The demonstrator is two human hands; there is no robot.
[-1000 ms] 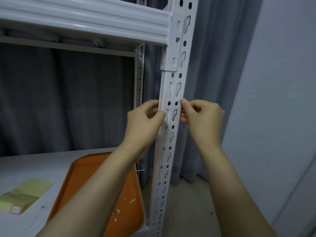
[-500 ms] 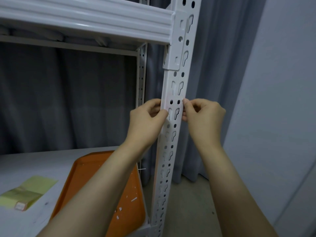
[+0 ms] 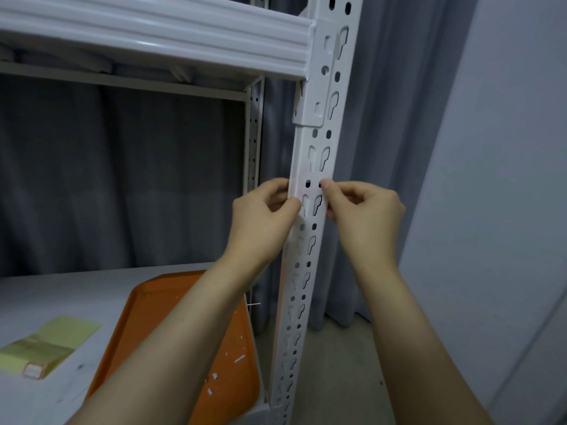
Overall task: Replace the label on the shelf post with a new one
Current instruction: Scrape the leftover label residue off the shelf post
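From the head camera, no writing can be read. A yellow sheet [image 3: 52, 342] lies on the lower shelf board [image 3: 92, 296] at the left. At its near end it carries a small red-bordered sticker [image 3: 32, 370], whose print is too small to make out.

The label [image 3: 309, 196] is on the front of the white post [image 3: 302, 302], below the bracket that joins the upper beam [image 3: 153, 35] to the post, and between the two hands. It is white like the paint and hard to tell from it. It shows mainly as a ragged edge across the keyhole slot beside the right thumb. Just above it there is a faint pinkish smear on the metal. How far the label runs up or down cannot be told.

The left hand [image 3: 264, 223] grips the post's left edge, with its thumb flat on the front and its fingers curled behind. The right hand [image 3: 366, 217] has its fingers curled, and its thumb and forefinger tips pinch the label's right edge beside a round hole. Both forearms reach up from the bottom of the frame.

An orange tray [image 3: 224, 357] lies on the lower shelf board just left of the post, with small white scraps scattered on it. A grey curtain [image 3: 122, 179] hangs behind the shelf, and a pale wall [image 3: 506, 179] stands at the right.
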